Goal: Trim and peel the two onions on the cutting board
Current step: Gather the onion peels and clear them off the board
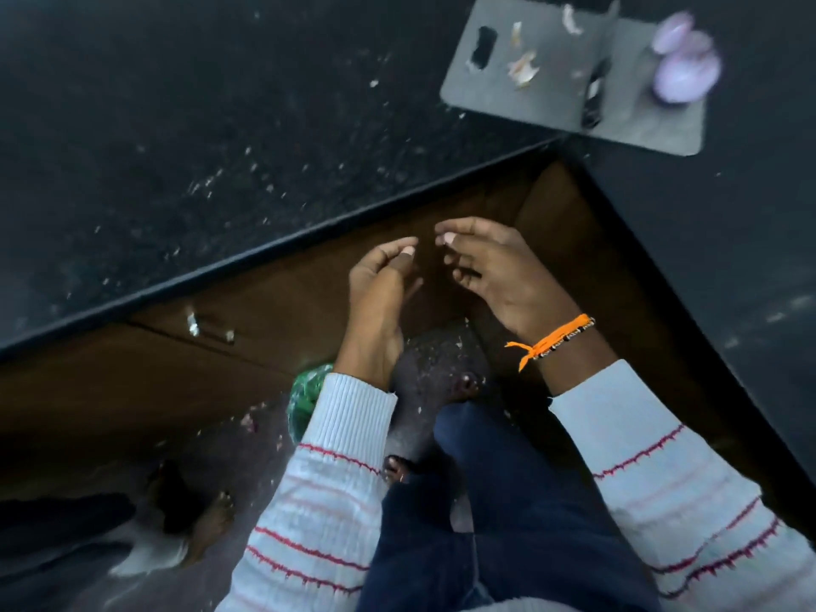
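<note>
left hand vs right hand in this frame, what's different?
The right hand has an orange thread band at the wrist; the left hand has a bare wrist. The left hand shows its palm side, fingers curled; the right hand shows its back, fingers bent down. Shared: both are empty, below the counter edge, well away from the cutting board and the peeled onions, thumbs nearly meeting.

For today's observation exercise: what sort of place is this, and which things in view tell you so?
Most likely a home kitchen: a dark speckled stone counter, a grey cutting board with two peeled onions and skin scraps, and wooden drawers below.
</note>
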`<state>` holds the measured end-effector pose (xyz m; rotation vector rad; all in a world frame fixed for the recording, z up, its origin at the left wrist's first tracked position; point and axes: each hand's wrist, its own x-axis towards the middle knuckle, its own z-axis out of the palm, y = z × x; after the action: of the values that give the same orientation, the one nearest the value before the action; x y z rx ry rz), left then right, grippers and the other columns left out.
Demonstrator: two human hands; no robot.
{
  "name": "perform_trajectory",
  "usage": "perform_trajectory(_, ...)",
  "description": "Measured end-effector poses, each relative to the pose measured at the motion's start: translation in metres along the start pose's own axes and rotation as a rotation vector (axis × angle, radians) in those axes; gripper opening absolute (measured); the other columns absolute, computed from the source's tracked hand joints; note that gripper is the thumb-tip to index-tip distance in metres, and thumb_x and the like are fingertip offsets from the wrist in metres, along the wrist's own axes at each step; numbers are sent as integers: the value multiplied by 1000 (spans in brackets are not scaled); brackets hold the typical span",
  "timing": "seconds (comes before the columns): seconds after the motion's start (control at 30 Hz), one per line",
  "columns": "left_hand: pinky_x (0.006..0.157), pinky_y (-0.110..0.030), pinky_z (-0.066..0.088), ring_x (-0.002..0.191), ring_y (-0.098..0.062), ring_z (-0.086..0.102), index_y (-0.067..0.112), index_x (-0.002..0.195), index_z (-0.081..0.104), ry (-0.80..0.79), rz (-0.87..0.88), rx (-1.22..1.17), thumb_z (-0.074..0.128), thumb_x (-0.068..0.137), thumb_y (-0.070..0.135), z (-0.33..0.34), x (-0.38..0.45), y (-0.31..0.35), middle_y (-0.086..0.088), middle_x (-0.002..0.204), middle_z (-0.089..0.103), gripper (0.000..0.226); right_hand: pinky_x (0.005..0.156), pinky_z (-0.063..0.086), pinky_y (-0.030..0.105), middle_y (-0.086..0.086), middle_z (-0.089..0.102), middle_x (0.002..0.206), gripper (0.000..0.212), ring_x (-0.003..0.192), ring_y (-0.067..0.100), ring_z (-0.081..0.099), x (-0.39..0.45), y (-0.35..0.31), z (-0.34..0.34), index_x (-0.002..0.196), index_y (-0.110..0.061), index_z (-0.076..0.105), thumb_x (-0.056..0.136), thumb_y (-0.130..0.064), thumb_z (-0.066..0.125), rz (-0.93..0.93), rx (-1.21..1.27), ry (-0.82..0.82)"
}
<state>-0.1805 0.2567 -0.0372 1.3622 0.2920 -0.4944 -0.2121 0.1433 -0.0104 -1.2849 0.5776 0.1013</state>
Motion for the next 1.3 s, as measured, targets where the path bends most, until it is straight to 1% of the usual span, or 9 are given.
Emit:
perform_trajectory(0.4,75,-17,54,83,-7,61,14,99,65,-324,163,239,51,95,7,139,84,79,1,92,64,17,58,50,12,5,57,76,20,62,5,54,74,-101,-93,84,-11,62,92,2,48,-236,45,187)
perform_trajectory(0.6,86,-27,52,91,-9,59,18,97,65,-312,375,510,52,90,-2,184,144,91,5,94,64,24,63,48,12,-4,62,80,16,72,5,57,131,-129,-126,90,-8,67,90,-2,52,-359,-334,403)
perform_trajectory(0.73,92,-37,52,98,-16,60,15,100,64,-238,515,578,41,86,-11,202,176,92,-2,102,64,37,75,36,3,1,62,101,30,94,11,56,175,-139,-134,100,-9,68,86,2,44,-462,-700,512)
perform_trajectory(0.83,101,-26,43,113,-17,55,8,115,61,-230,619,759,39,84,-13,212,198,96,-8,119,60,43,103,33,26,18,52,124,38,117,28,49,210,-144,-135,119,0,58,85,7,42,-477,-877,466)
perform_trajectory(0.9,101,-18,33,123,-20,48,7,127,54,-257,615,926,40,87,-11,217,210,101,-9,131,54,47,109,28,37,18,44,135,43,125,30,42,227,-146,-135,130,0,48,88,4,40,-431,-1024,447)
perform_trajectory(1.0,96,-29,39,106,-21,48,15,109,52,-345,573,1108,39,87,-10,223,218,104,-6,113,53,36,115,6,45,14,37,146,42,137,26,31,239,-145,-136,135,-4,41,93,-7,36,-386,-1328,456)
perform_trajectory(1.07,92,-35,43,107,-28,52,6,108,53,-395,550,1156,36,91,-6,222,222,102,-10,115,56,27,114,-6,50,14,38,146,38,138,24,31,237,-139,-136,131,-5,45,95,-13,37,-372,-1449,426)
perform_trajectory(1.17,116,-39,25,138,-31,34,4,142,37,-466,529,1258,33,99,7,216,216,94,-17,149,36,43,115,-6,51,13,36,147,39,137,22,34,223,-121,-133,132,-8,45,96,-14,33,-386,-1487,420)
perform_trajectory(1.3,116,-26,19,139,-23,34,5,143,39,-569,564,1160,40,97,4,203,201,88,-13,150,37,46,116,8,48,5,59,127,44,122,19,52,192,-96,-130,126,-13,55,86,-6,40,-570,-1344,441)
